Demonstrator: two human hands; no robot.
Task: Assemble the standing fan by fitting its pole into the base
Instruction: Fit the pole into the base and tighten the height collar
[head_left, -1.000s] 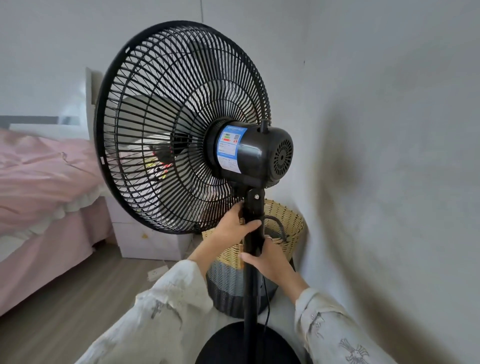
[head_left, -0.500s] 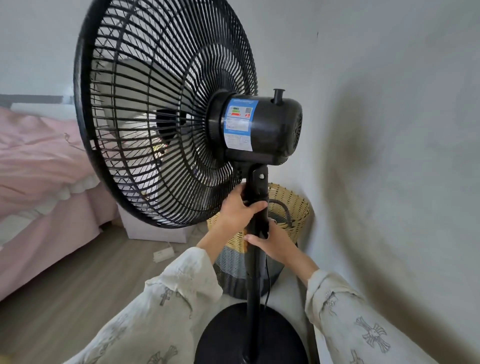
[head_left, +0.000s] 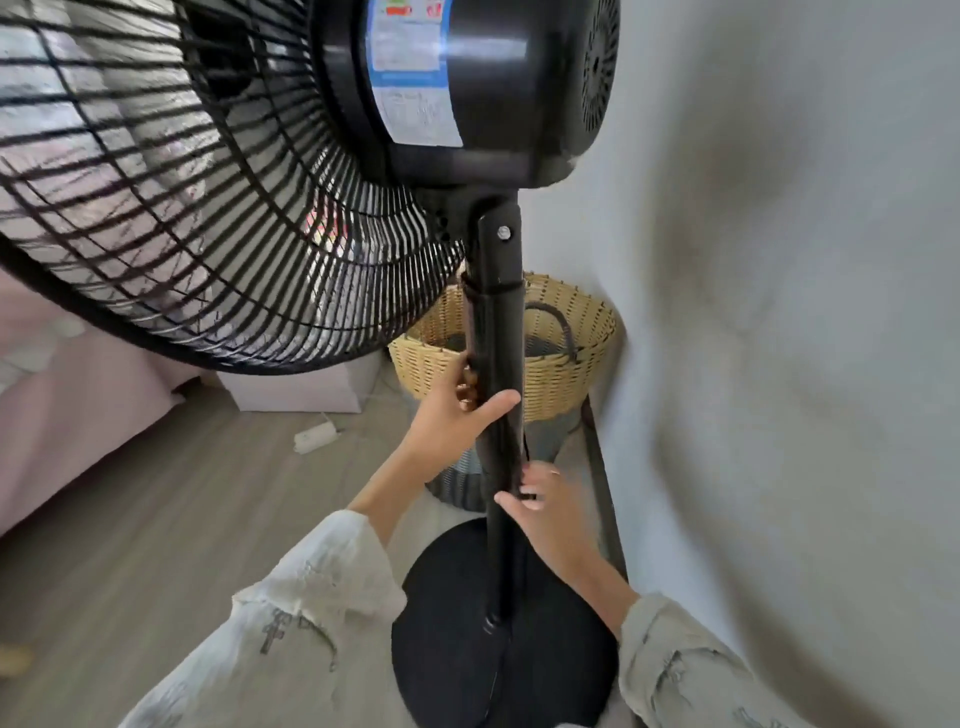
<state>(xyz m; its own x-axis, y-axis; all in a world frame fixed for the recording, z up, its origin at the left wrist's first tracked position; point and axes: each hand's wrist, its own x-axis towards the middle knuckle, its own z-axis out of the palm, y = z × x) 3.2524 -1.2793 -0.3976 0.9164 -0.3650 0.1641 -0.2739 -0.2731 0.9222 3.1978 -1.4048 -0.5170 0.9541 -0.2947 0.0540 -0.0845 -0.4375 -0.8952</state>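
Observation:
A black standing fan fills the view. Its pole (head_left: 498, 332) runs upright from the motor housing (head_left: 493, 88) down into the round black base (head_left: 457, 623) on the floor. The wire grille (head_left: 182, 208) spreads across the upper left. My left hand (head_left: 457, 421) is wrapped around the pole at mid height, thumb across the front. My right hand (head_left: 545, 509) grips the pole just below it, from the right side. The joint where the pole meets the base (head_left: 493, 618) is visible and looks seated.
A woven basket (head_left: 566, 358) stands behind the pole against the grey wall (head_left: 779, 364). A white box (head_left: 301, 389) and a white plug strip (head_left: 314, 436) lie on the wood floor. A pink bed (head_left: 62, 405) is at the left.
The view has come much closer to the fan and tilted down. Both hands have slid lower on the pole, and the fan head now sits higher in view.

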